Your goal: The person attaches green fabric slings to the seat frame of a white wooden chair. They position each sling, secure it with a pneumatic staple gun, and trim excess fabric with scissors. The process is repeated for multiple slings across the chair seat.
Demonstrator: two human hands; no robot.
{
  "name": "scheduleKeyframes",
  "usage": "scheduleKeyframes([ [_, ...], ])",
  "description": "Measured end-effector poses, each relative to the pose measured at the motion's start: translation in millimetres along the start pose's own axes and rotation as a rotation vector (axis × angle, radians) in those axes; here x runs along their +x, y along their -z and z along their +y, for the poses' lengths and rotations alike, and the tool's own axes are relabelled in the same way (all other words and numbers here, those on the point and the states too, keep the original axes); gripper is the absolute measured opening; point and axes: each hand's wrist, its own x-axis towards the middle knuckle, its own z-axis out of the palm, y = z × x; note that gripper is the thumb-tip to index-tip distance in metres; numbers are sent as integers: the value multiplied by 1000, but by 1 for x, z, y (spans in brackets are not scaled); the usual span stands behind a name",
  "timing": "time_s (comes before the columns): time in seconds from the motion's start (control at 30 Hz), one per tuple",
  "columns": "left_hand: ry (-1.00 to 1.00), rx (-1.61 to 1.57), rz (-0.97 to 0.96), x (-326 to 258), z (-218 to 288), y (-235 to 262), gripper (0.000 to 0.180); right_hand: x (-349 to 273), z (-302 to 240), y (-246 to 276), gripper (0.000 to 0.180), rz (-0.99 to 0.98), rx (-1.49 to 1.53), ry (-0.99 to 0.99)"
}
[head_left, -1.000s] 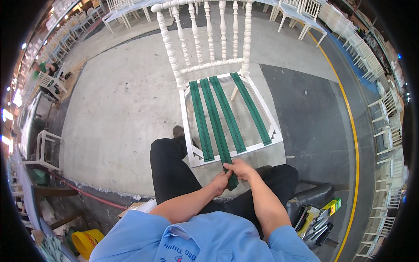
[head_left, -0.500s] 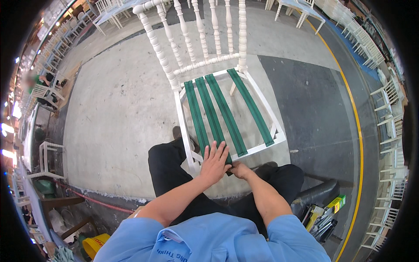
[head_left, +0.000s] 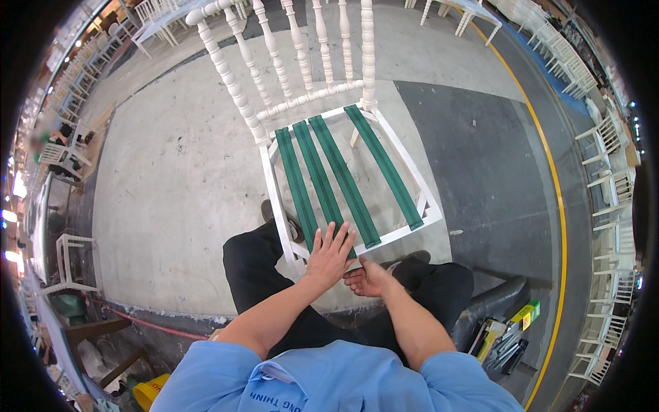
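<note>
A white wooden chair [head_left: 401, 234] with a turned-spindle back [head_left: 302, 63] stands in front of me, its seat frame crossed from back to front by several green webbing straps. My left hand [head_left: 328, 257] lies with fingers spread over the front rail, pressing on the second strap from the left [head_left: 321, 184] near its front end. Just right of it, under the front rail, my right hand [head_left: 372, 279] has loosely curled fingers, and I see nothing in it. A wide gap separates the rightmost strap [head_left: 384, 168] from the third one [head_left: 343, 182].
At my right, a dark padded bench [head_left: 489, 302] holds several hand tools [head_left: 504, 350] and a small green-and-yellow box [head_left: 527, 314]. A white frame [head_left: 68, 264] stands at left, near a yellow container [head_left: 149, 391]. Rows of white chairs [head_left: 607, 185] line the far right.
My right hand has come away from the strap end at the front rail and its fingers have loosened. The left hand stays on the strap. The whole view has shifted slightly.
</note>
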Motion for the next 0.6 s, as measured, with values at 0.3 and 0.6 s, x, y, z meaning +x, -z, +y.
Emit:
scheduleKeyframes([
  [0.3,5,16,-70,1,-2,-3,79,73,-10,-21,72,-47,549,201],
  [0.6,17,-75,-16,5,-4,1,78,102,-44,-19,62,-273,737,349],
])
